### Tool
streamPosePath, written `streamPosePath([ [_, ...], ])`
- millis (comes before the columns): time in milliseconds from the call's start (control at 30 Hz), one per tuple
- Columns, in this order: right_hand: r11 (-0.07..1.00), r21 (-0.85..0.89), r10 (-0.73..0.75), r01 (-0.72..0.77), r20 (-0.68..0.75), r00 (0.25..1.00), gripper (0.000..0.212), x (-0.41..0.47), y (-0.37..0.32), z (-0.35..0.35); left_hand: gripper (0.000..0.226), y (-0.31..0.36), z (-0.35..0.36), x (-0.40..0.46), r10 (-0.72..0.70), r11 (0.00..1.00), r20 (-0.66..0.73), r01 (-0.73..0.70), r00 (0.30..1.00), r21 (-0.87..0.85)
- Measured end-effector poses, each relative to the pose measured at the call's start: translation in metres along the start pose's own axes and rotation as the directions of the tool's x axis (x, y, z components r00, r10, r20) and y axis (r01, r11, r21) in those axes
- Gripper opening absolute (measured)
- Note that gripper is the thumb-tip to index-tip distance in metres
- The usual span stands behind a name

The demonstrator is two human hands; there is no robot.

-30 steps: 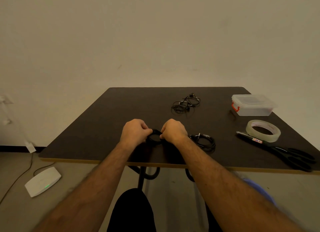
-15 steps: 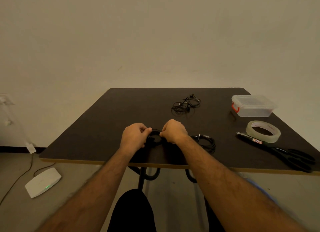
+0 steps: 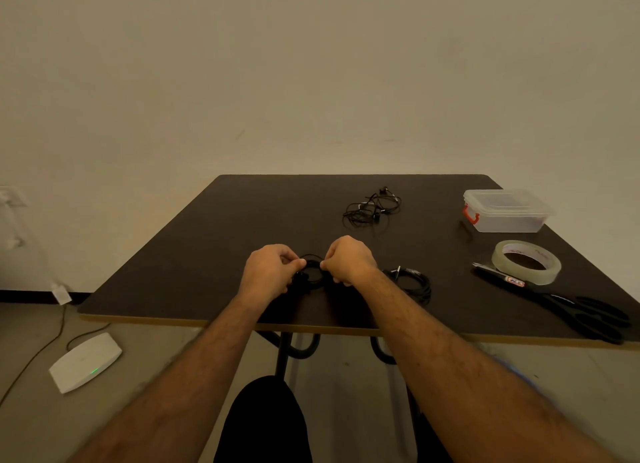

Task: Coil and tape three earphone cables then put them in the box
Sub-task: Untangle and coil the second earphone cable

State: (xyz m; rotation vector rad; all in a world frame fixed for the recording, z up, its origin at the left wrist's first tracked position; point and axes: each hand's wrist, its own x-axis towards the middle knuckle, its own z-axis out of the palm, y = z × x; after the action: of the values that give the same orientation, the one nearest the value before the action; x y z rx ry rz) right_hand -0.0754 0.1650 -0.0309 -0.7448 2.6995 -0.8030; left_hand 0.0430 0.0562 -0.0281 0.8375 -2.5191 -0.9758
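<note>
While both forearms reach out over the near edge of the dark table (image 3: 207,241), I see the left hand (image 3: 268,272) and the right hand (image 3: 349,260) meeting around a small black coiled earphone cable (image 3: 311,272). Each hand has its fingers curled, and thumb and forefinger pinch the loop from opposite sides, the left one on the coil's left rim, the right one on its right rim. The coil sits low, at or just above the tabletop; I cannot tell whether it touches the surface.

Just beside my right wrist lies a second cable bundle (image 3: 414,282), wound into a rough ring with its plug sticking up at the top. Farther back, near the middle of the table, a third earphone cable (image 3: 372,208) lies loose and tangled, well apart from the hands.

At the far right corner stands the clear plastic box (image 3: 505,211) with its lid on and a red latch on its left end. In front of it lies a roll of clear tape (image 3: 526,262) flat on the table, and just beside the roll, toward me, a pair of black scissors (image 3: 561,301) stretches diagonally with the handles near the right table edge.

On the floor to the left sits a white device (image 3: 85,362) showing a small green light, with a cord trailing from it.
</note>
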Motion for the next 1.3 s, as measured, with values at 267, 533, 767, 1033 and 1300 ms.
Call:
streamPosePath([
  [267,1.000,0.005,0.026,-0.026,0.006,1.000,0.015,0.000,-0.001,0.000,0.022,0.001,-0.005,0.002,-0.011,0.996,0.142,-0.002,0.990,0.089],
  [533,1.000,-0.011,0.023,-0.023,-0.012,1.000,0.014,-0.001,-0.001,0.000,0.008,-0.004,-0.006,0.003,-0.014,0.999,0.090,0.010,0.996,0.039],
  [767,0.999,-0.031,0.032,-0.032,-0.012,0.999,0.017,-0.002,-0.005,0.002,0.005,-0.007,-0.010,0.003,-0.009,0.995,0.139,0.022,0.990,-0.092],
  [1033,0.999,-0.043,0.002,-0.003,-0.025,1.000,0.014,-0.004,-0.002,0.000,0.018,-0.008,-0.009,0.000,-0.036,0.999,0.262,0.045,0.964,-0.025],
  [1300,1.000,-0.007,-0.008,0.008,-0.033,0.999,0.017,-0.005,-0.001,-0.001,0.020,-0.006,-0.012,-0.002,-0.014,0.998,0.167,0.025,0.986,-0.062],
])
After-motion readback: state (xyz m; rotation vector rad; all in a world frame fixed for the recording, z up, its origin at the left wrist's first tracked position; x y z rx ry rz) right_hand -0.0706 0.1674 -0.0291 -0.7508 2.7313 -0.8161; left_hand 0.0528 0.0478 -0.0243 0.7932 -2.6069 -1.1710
